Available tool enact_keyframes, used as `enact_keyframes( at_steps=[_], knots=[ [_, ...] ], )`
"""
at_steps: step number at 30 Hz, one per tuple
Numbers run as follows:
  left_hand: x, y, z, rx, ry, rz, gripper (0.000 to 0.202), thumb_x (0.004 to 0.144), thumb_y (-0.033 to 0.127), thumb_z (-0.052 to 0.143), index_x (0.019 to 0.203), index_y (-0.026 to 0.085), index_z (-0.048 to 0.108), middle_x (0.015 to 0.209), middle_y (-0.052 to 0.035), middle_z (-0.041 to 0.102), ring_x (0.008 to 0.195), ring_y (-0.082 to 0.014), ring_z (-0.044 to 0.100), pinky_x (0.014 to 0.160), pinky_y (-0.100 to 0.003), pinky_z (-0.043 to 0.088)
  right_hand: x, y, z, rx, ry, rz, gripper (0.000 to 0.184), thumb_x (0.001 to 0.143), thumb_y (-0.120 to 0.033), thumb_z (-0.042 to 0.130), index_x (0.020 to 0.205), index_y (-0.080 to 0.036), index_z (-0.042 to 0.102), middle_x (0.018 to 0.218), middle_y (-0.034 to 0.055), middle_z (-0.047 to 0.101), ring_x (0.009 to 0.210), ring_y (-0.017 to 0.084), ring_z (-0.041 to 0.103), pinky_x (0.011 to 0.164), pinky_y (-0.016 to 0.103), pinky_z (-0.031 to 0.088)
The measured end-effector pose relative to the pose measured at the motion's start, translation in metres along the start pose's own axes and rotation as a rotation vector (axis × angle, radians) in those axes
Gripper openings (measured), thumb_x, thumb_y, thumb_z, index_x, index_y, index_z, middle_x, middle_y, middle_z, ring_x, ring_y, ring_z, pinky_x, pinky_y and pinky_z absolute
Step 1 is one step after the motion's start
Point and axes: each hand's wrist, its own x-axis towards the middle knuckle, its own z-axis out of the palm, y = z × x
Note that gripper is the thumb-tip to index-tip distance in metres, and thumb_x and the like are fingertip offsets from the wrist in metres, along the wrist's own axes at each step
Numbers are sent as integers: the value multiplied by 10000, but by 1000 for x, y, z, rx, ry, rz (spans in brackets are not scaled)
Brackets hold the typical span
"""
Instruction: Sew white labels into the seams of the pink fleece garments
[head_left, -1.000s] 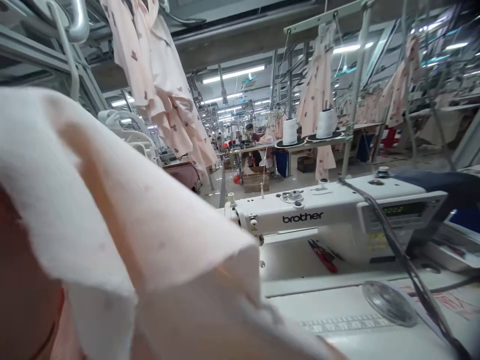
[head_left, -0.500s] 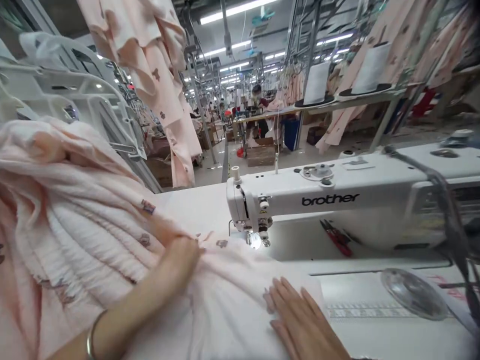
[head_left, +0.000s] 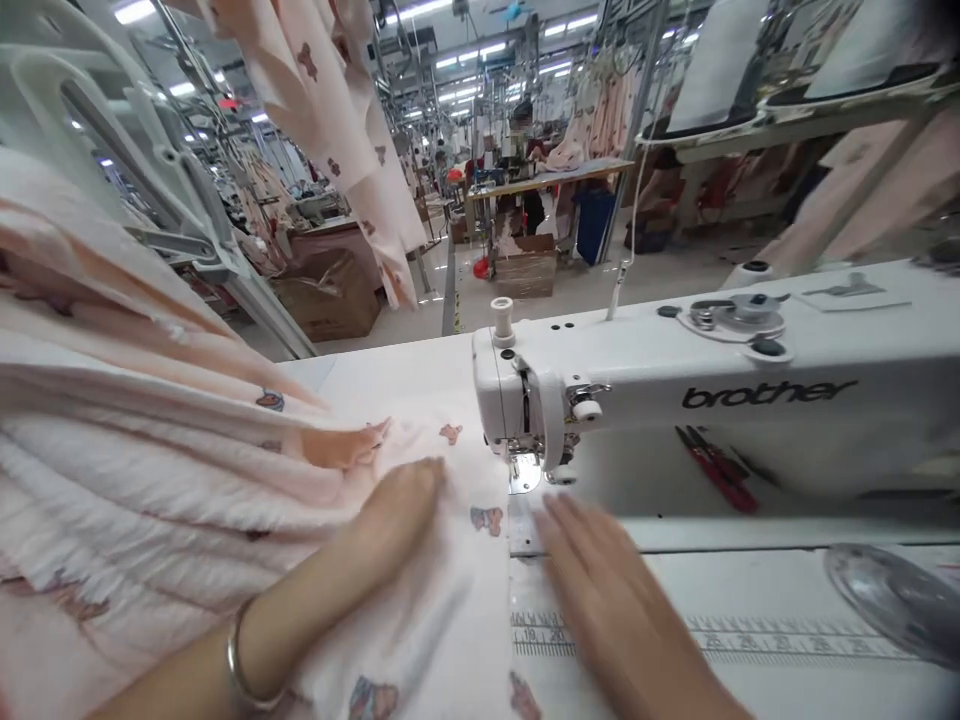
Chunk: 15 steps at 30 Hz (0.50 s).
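Pale pink fabric printed with small bears [head_left: 465,590] lies on the sewing machine bed, its straight right edge running beside the needle plate. My left hand [head_left: 405,515], a metal bangle at the wrist, is closed on this fabric left of the needle area, its fingertips partly hidden. Just right of the fabric edge, my right hand [head_left: 592,560] is stretched out flat and slightly blurred, holding nothing. Its fingertips are close to the lit presser foot area [head_left: 525,472] of the white brother sewing machine [head_left: 637,375].
Red-handled thread snips [head_left: 720,470] lie under the machine arm. A printed ruler scale [head_left: 735,637] runs along the table front, near a clear round lamp-like part [head_left: 889,600]. More gathered fabric [head_left: 135,470] is heaped at left. Thread cones [head_left: 712,70] stand behind; a cardboard box [head_left: 330,295] is on the floor.
The view has moved closer to the machine. My left hand has brought the fabric rightward and smoothed its edge beside the needle plate. My right hand has come off the fabric, towards the presser foot.
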Motion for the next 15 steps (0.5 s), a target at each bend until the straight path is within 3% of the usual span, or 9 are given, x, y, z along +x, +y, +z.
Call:
enact_keyframes(
  at_steps=[3, 6, 10, 15],
  knots=[
    [0, 21, 17, 81, -161, 106, 185, 859, 180, 457, 965, 194, 608, 1061, -114, 619, 1063, -278, 541, 950, -452, 394, -25, -43, 6, 174, 118, -144, 330, 883, -219, 483, 1160, -87, 603, 1205, 143, 617, 1158, 280, 545, 959, 386, 465],
    [16, 31, 29, 147, -227, 141, 211, 899, 258, 458, 1055, 176, 574, 1222, -146, 537, 1235, -330, 411, 1028, -581, 272, -41, -59, 20, 183, 98, -210, 308, 873, -263, 522, 1125, -114, 618, 1192, 117, 630, 1165, 269, 544, 980, 368, 457],
    [29, 32, 36, 184, -239, 131, 238, 940, 255, 376, 989, 132, 573, 1214, -183, 520, 1262, -350, 385, 1038, -633, 217, -45, -37, 16, 147, 56, -169, 316, 827, -194, 557, 1126, -107, 610, 1250, 129, 592, 1229, 275, 487, 1091, 428, 338],
    [30, 31, 47, 135, -165, 86, 215, 930, 220, 397, 1063, 147, 550, 1255, -177, 504, 1321, -342, 314, 1065, -648, 140, -43, -8, 0, 105, 22, -146, 260, 837, -190, 543, 1078, -128, 619, 1262, 110, 585, 1254, 235, 463, 1146, 439, 205]
  ],
)
